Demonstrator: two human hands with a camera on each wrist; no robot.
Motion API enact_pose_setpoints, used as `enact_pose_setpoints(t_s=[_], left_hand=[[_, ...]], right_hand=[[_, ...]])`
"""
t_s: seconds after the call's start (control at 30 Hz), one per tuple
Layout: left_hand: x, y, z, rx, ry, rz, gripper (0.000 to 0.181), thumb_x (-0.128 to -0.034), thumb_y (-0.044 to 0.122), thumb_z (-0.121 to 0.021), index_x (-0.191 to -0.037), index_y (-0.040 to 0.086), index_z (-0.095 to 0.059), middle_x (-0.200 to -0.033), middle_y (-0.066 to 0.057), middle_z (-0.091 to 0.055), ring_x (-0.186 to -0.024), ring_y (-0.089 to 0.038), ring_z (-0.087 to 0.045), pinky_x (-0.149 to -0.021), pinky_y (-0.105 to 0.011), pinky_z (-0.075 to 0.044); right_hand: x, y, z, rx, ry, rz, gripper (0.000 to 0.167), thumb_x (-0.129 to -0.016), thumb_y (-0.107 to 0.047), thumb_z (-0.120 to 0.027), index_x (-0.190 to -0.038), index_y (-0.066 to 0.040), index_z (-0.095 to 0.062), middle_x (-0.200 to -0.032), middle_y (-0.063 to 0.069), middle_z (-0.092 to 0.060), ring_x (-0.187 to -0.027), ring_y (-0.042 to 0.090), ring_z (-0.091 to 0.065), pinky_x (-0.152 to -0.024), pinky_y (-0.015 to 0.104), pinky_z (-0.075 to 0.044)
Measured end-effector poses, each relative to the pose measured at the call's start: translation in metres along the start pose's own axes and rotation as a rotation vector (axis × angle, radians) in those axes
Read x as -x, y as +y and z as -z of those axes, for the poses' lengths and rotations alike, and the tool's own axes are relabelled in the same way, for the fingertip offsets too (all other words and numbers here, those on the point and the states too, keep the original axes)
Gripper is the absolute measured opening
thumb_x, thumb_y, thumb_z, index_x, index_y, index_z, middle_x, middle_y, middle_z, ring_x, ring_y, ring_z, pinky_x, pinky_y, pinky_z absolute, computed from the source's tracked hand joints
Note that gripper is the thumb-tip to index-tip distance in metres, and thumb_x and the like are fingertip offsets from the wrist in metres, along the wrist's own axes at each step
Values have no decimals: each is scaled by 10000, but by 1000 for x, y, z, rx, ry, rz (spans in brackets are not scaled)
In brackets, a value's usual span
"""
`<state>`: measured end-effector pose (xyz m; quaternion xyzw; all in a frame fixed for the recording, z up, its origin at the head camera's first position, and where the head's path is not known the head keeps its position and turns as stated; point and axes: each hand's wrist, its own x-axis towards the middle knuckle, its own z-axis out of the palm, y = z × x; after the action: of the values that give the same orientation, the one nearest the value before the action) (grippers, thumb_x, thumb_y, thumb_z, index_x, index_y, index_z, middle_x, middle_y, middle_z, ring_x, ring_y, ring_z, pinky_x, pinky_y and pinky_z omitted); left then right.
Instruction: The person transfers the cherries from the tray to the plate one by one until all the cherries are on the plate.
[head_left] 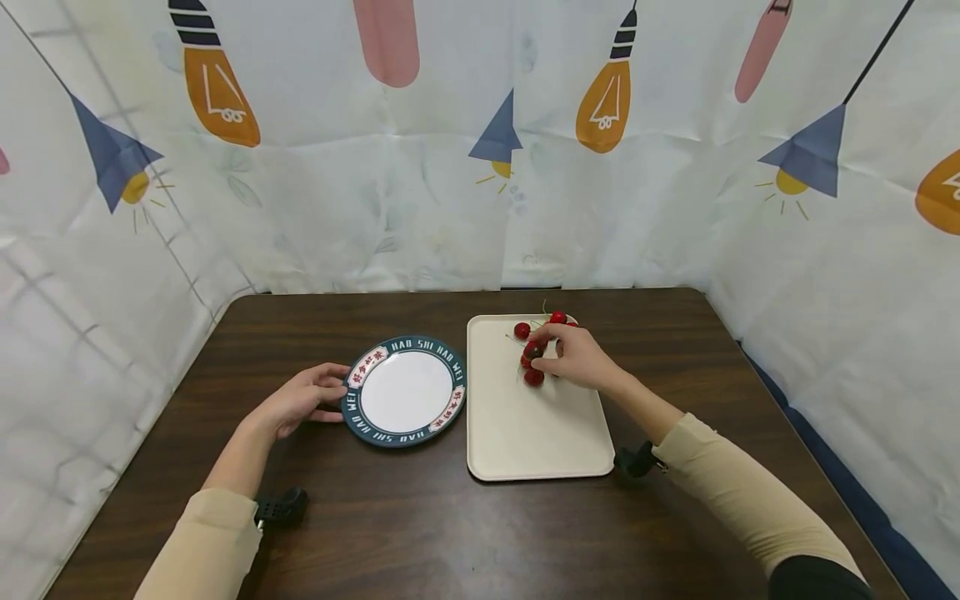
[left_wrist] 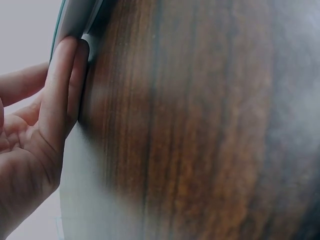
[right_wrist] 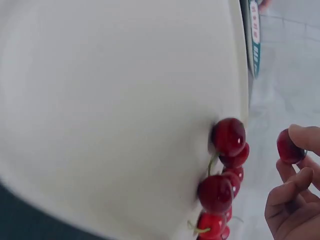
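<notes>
A round plate with a teal patterned rim and white centre lies on the table. My left hand holds its left rim, with some fingertips at the underside of the edge. Right of the plate is a cream rectangular tray. Red cherries with green stems are clustered towards its far side. Above the tray, my right hand pinches one dark red cherry between thumb and fingers. This hand covers part of the cluster in the head view.
The dark wooden table reaches back to a white patterned curtain, which also hangs along both sides. A black wrist device sits at the left cuff and another black device at the right.
</notes>
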<state>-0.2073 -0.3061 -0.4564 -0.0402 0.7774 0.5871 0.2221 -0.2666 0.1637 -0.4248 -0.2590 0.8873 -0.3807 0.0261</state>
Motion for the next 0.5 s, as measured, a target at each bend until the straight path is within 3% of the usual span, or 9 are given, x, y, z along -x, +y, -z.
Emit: enact_pose_setpoints(t_s=[0.17, 0.4, 0.5], left_hand=[[0, -1, 1, 13, -9, -5, 571, -1065, 90, -547, -1551, -44, -278, -1320, -281, -444, -1016, -250, -613, -865, -425, -605], [-2, -4, 4, 29, -21, -19, 586, -1059, 99, -564, -1548, -51, -279, -1301, -272, -481, -996, -238, -636, -867, -429, -604], [-3, -5, 4, 34, -24, -22, 588, -1059, 99, -567, -1547, -54, -277, -1292, -267, -490, -993, -234, -638, -869, -429, -603]], right_hand=[[-4, -8, -9, -3, -27, 9, 314, -870, -143, -813, -1166, -95, -718, -1050, 4, -674, -1009, 346, -595, -728, 342, -503], [-9, -20, -23, 18, -71, 9, 368, -857, -174, -834, -1199, -107, -714, -971, 11, -673, -671, 195, -498, -606, 324, -461], [-13, -22, -30, 4, -99, 22, 368, -863, -174, -833, -1203, -109, -708, -1023, 10, -692, -624, 182, -492, -594, 310, -468]])
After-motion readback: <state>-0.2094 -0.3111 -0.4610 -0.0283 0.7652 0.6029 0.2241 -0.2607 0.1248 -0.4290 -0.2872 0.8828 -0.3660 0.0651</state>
